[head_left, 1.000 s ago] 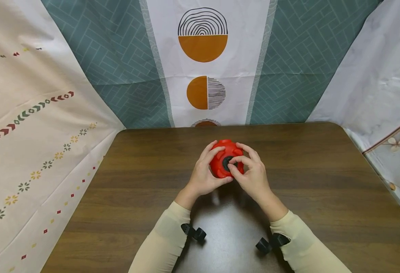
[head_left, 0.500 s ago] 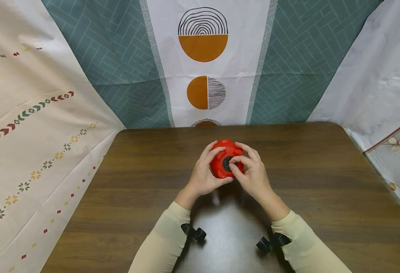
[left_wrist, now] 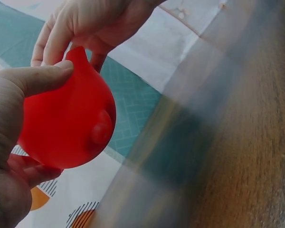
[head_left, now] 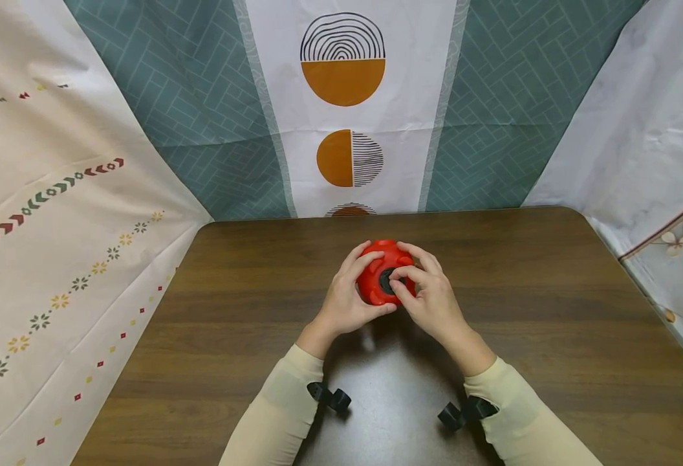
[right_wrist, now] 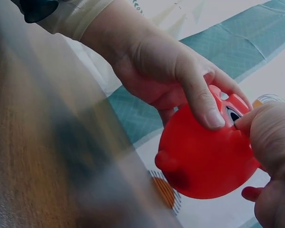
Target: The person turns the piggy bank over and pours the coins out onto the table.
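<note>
A round, glossy red ball with knobs (head_left: 369, 282) is held up over the table's far half. Its face toward the head camera has a black round centre (head_left: 385, 281). My left hand (head_left: 350, 299) grips the ball's left side, thumb below and fingers along the far side. On the right, my right hand (head_left: 434, 299) pinches at the black centre with thumb and index finger, while another finger curls over the far rim. In the left wrist view the ball (left_wrist: 76, 126) shows a smooth, rounded side with a small knob. The right hand's fingertips partly hide the black centre.
Below the hands is a brown wood-grain table (head_left: 260, 278). Patterned cloths, including a teal and white one (head_left: 341, 116), hang behind it and at both sides. Each sleeve carries a black wrist strap with a small camera (head_left: 338, 400).
The right hand's finger on the far rim has slid slightly left. Both hands keep their hold on the ball, and the head view has shifted a little.
</note>
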A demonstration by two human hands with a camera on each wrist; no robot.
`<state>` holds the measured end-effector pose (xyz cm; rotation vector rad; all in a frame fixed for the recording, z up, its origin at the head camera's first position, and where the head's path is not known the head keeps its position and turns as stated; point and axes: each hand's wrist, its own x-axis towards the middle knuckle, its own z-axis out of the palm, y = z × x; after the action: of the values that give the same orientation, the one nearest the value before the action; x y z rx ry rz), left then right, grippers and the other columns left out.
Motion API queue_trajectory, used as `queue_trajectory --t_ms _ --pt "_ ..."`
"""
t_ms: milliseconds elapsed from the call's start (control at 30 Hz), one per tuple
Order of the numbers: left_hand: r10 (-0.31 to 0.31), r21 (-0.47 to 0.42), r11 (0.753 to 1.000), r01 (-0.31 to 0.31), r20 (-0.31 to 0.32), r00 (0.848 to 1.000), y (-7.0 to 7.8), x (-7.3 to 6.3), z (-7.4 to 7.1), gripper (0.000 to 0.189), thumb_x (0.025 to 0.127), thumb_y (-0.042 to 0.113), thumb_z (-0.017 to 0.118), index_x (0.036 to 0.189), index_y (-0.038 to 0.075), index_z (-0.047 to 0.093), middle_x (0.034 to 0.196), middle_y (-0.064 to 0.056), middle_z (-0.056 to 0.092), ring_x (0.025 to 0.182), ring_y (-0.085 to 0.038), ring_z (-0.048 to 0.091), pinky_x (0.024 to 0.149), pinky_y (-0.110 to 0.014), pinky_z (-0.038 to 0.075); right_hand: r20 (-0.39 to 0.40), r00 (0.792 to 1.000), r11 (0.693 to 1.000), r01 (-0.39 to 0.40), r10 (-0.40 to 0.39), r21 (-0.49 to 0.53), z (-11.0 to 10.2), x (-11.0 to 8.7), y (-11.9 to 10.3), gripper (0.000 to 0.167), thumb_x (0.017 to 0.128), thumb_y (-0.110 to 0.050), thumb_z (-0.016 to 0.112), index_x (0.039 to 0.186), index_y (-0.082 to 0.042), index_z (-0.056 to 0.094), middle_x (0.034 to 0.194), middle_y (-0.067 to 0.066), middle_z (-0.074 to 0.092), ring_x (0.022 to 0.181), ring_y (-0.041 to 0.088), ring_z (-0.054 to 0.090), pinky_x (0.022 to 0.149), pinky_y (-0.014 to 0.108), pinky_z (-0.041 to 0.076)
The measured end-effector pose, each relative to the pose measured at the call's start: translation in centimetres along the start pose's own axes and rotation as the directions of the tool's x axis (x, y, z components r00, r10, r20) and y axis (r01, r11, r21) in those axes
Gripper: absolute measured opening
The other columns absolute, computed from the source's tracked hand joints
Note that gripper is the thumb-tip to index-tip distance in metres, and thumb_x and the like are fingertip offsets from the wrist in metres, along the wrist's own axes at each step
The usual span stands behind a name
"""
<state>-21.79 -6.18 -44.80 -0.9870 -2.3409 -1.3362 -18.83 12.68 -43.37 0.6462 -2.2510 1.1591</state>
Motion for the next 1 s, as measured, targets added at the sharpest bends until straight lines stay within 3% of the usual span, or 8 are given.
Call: queue_trajectory --t_ms 267,600,1000 --pt "-0.014 -0.017 1.000 0.014 0.030 0.999 0.2 0.0 -0.1 0.080 0.068 0.027 0.088 0.137 0.023 0.047 0.152 -0.006 0.031 0.131 -0.021 0.039 0.096 -0.036 0.048 0.050 0.998 0.999 0.034 -0.034 0.001 -0.6 0.2 0.2 0.011 0.081 -0.003 0.075 0.087 -0.012 0.071 0.141 0.003 0.048 0.127 0.023 0.042 0.079 0.039 0.056" --pt "-0.031 -0.027 0.999 0.032 0.056 0.998 0.3 0.0 -0.1 0.079 0.069 0.026 0.087 0.137 0.025 0.047 0.152 -0.002 0.030 0.129 -0.019 0.041 0.095 -0.034 0.048 0.082 0.995 0.998 0.056 -0.055 -0.005 -1.0 0.3 0.2 0.010 0.081 -0.004 0.076 0.086 -0.011 0.071 0.139 0.005 0.049 0.127 0.024 0.042 0.089 0.042 0.052" --pt "-0.013 -0.026 1.000 0.014 0.055 0.998 0.2 0.0 -0.1 0.079 0.069 0.027 0.087 0.137 0.024 0.047 0.152 -0.002 0.030 0.129 -0.019 0.041 0.094 -0.035 0.049 0.101 0.993 0.998 0.058 -0.056 -0.020 -1.0 0.3 0.4 0.011 0.081 -0.003 0.076 0.085 -0.012 0.070 0.138 0.005 0.049 0.128 0.025 0.042 0.087 0.042 0.053"
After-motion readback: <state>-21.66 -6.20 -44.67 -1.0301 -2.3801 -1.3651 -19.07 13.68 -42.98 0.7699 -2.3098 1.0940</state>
